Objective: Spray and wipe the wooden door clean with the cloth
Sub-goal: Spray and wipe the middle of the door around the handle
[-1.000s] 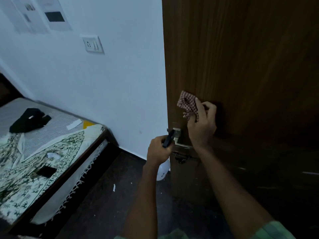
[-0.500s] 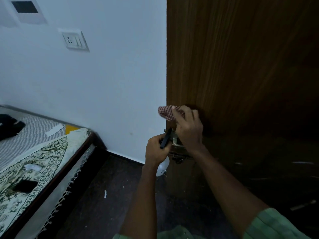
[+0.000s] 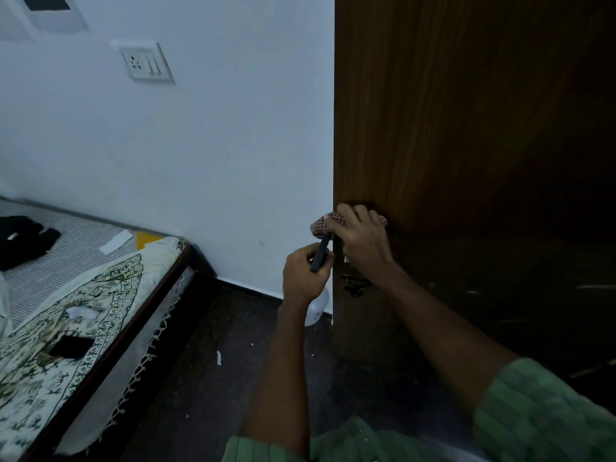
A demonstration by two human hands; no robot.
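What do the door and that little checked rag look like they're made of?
The door looks like brown wood or wood veneer, with vertical grain streaks and a dull sheen. The cloth under the right hand looks like soft woven fabric, red-and-white checked and bunched into folds.

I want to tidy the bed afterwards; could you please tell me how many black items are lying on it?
2: a black garment on the striped sheet near the wall, and a flat black object on the patterned cover. Others may lie out of frame.
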